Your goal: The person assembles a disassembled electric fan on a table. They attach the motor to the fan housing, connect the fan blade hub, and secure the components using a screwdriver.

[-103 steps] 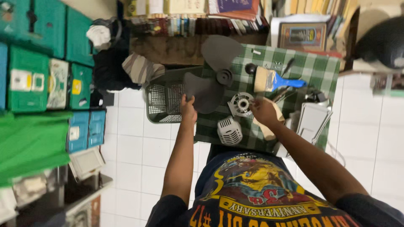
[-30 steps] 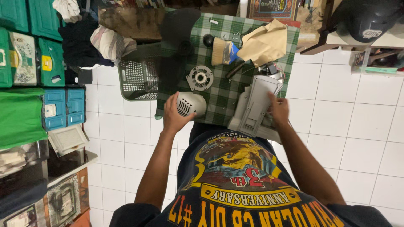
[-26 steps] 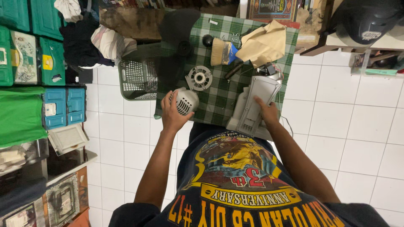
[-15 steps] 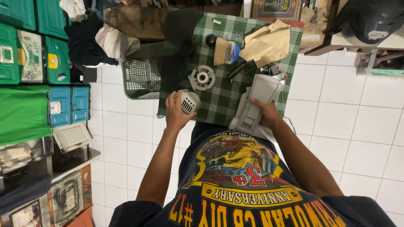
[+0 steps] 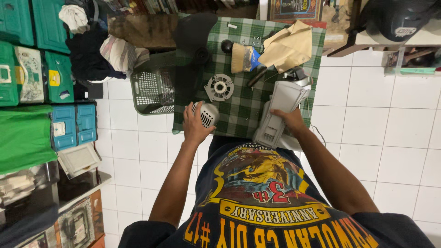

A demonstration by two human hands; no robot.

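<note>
My left hand (image 5: 195,126) grips a white vented motor cover (image 5: 207,114) at the near left edge of a green checked cloth (image 5: 239,103). My right hand (image 5: 289,121) holds the long grey fan housing (image 5: 278,110) at the cloth's near right. Between them, farther off, lies a round grey motor plate (image 5: 218,87). A dark fan blade (image 5: 195,41) rests at the far left of the cloth. A wide paintbrush (image 5: 242,58) with a blue handle and a tan rag (image 5: 289,47) lie at the far side.
A dark green slatted basket (image 5: 154,89) stands left of the cloth with clothes (image 5: 110,53) piled behind it. Green and blue boxes (image 5: 41,73) are stacked at left. A black helmet (image 5: 390,18) sits on a shelf at top right. White floor tiles (image 5: 381,128) spread around.
Earlier my hands were on the fan blade and the motor plate. They have come nearer: left onto the white cover, right onto the grey housing, sliding down its side. The rag was put down.
</note>
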